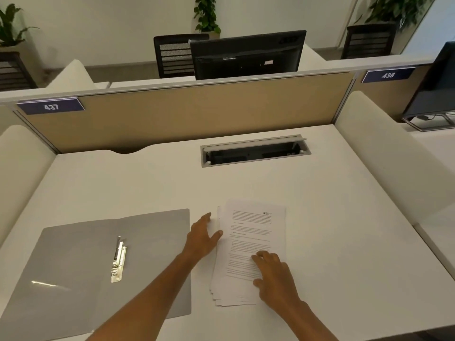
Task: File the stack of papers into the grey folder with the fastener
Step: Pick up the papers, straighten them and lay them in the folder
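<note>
Right now the grey folder [81, 274] lies spread open on the white tabletop [344, 217], over to the person's left, with its metal fastener [119, 260] showing along the inner fold. Just beside it, to the right, sits the stack of papers [248, 242], printed side up and a bit fanned at the near edges. The left hand [203, 238] is open, fingers spread, touching the stack's left edge. The right hand [275, 279] rests flat and open on the lower part of the top sheet, gripping nothing. A cable hatch [254, 150] stands open further back.
</note>
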Available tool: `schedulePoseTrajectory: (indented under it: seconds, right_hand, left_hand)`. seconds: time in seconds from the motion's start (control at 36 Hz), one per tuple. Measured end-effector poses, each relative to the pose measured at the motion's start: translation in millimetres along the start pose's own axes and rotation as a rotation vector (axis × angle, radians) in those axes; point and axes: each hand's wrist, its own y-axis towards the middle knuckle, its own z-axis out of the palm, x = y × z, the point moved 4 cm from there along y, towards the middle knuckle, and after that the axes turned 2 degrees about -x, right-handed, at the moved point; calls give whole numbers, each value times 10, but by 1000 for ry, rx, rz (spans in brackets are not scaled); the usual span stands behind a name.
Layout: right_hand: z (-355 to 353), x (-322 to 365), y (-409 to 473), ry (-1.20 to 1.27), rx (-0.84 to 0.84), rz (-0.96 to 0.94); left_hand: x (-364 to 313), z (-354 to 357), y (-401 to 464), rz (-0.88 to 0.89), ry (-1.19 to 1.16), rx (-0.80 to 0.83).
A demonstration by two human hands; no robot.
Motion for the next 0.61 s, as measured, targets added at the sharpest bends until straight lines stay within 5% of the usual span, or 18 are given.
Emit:
schedulePoseTrajectory:
  seconds: [0.61]
  right_hand:
    - [81,-7,40,-8,-41,1]
  left_hand:
    - [-399,71,528,-197,-394,-78]
